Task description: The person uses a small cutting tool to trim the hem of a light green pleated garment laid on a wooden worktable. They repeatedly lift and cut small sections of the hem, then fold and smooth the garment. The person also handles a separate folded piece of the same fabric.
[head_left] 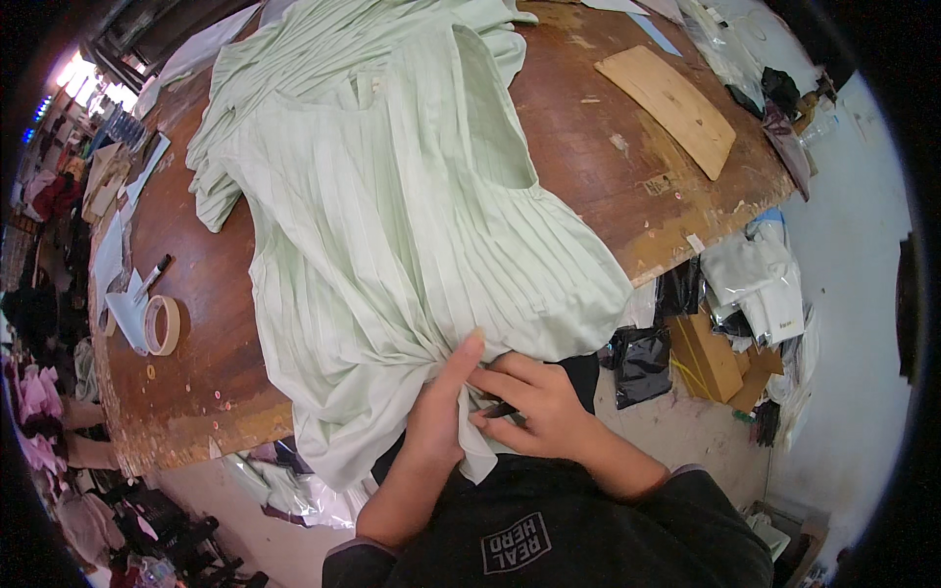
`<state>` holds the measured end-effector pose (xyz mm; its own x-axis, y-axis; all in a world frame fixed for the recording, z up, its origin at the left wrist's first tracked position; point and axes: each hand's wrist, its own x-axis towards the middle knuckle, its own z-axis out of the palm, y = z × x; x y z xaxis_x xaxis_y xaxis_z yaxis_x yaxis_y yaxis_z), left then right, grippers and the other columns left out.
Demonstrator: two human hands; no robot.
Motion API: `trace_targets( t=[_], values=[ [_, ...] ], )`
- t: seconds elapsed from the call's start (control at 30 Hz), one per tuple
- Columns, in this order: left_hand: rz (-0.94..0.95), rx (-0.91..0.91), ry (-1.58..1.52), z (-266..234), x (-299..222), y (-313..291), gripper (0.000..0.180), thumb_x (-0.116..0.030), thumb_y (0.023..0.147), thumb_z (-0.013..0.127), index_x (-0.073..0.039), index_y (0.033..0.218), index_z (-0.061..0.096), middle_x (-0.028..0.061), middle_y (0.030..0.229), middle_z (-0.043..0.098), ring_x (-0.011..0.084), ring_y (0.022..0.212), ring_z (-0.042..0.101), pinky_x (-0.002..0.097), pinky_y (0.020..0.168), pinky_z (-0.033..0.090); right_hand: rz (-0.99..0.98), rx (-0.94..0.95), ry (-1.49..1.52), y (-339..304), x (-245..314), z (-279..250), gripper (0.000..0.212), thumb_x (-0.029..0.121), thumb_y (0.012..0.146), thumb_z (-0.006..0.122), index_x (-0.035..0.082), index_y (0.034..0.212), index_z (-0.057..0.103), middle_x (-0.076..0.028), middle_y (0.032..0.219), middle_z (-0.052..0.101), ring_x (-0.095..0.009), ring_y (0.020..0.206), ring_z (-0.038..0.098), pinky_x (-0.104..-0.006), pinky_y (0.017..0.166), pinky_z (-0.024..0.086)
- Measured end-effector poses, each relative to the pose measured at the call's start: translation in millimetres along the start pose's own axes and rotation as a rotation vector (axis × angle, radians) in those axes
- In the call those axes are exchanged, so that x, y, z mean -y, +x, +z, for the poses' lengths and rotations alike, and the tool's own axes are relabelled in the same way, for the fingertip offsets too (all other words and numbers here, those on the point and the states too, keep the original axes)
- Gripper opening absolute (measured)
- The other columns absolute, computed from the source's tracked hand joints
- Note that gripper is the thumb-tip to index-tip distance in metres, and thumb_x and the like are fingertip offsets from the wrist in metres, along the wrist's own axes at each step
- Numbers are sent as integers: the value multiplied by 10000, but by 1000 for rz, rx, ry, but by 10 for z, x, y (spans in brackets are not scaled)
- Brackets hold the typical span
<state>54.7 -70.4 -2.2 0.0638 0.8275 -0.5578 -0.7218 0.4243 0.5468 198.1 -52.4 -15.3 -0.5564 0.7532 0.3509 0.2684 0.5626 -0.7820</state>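
Observation:
A pale green pleated sleeveless garment (343,196) lies spread over the wooden table, its near edge hanging over the front toward me. My left hand (438,412) is closed on the gathered cloth near the lower edge, thumb on top, and a fold hangs down beside it. Close by on the right, my right hand (539,400) is curled with its fingertips at the same bunched cloth. A small dark tool (500,409) shows between its fingers; its kind is mostly hidden by the hand.
More pale green pleated cloth (284,54) is heaped at the far side. On the wooden table (559,118) are a tape roll (162,325), a marker (155,274) and a curved wooden board (671,108). Right of the table, a cardboard box (706,358) and plastic-wrapped packages (750,279) are piled.

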Motion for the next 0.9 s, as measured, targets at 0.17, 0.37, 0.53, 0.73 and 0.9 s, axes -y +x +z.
trace_targets(
  t=[0.17, 0.37, 0.53, 0.73, 0.9],
  values=[
    [-19, 55, -2, -5, -1, 135, 471, -289, 976, 603, -5, 1338, 505, 85, 1264, 587, 164, 1115, 570, 310, 948, 459, -65, -11, 7, -3, -37, -191, 433, 148, 744, 773, 8, 1134, 645, -113, 860, 574, -259, 665, 594, -321, 579, 489],
    [6, 80, -90, -8, 65, 169, 484, -309, 993, 569, -20, 1367, 468, 89, 1298, 563, 172, 1134, 562, 316, 966, 451, -12, -324, -221, -14, -69, -139, 450, 47, 708, 802, 22, 1135, 660, -116, 889, 586, -231, 659, 622, -309, 589, 510],
    [-26, 125, -104, -30, 59, 156, 489, -335, 1005, 531, -11, 1365, 465, 95, 1304, 560, 180, 1149, 555, 323, 977, 443, 8, -297, -235, -34, -90, -23, 468, 40, 697, 795, 43, 1148, 666, -104, 917, 572, -217, 677, 624, -306, 572, 515],
    [-32, 108, -15, 41, 15, 123, 410, -291, 984, 580, -23, 1291, 536, 61, 1182, 608, 146, 1042, 587, 289, 851, 490, 2, -242, -248, -28, -145, -43, 499, 67, 662, 775, 54, 1150, 668, -95, 937, 565, -225, 693, 634, -313, 582, 526],
    [-63, 77, 132, 183, -38, 132, 353, -268, 974, 606, -32, 1235, 578, 37, 1100, 623, 122, 971, 594, 268, 764, 503, -16, -185, -260, -62, -199, -108, 491, 116, 678, 758, 56, 1155, 661, -115, 970, 572, -243, 691, 621, -328, 596, 527]
  ],
)
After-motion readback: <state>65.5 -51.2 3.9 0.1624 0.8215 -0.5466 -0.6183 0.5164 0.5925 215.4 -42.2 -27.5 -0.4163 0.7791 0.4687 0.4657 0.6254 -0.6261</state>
